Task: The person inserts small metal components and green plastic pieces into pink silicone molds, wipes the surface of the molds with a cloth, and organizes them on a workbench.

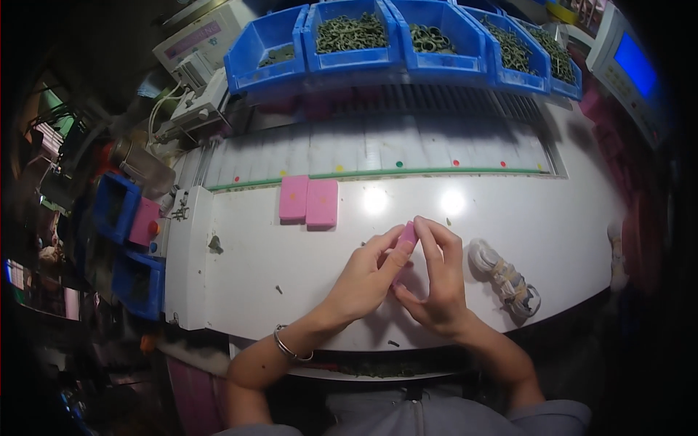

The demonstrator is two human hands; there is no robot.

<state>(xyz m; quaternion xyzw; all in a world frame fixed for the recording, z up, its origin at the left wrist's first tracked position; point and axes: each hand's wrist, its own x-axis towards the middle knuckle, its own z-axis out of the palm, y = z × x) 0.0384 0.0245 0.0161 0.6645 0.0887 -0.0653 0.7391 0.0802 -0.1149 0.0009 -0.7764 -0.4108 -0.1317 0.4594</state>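
Both my hands are raised over the front middle of the white table. Between them is a small pink box, tilted so that mostly a narrow side shows. My left hand grips it, thumb lying along the near side. My right hand has its fingertips at the box's top and its thumb low on it; the palms hide the lower part. Two more pink boxes lie flat side by side, farther back and left. A tied bundle of whitish cord or cloth rests just right of my right hand.
Along the back, several blue bins hold small dark green pieces. Before them runs a whitish channelled strip with a green edge and coloured dots. A device with a blue screen stands far right. Dark scraps dot the table.
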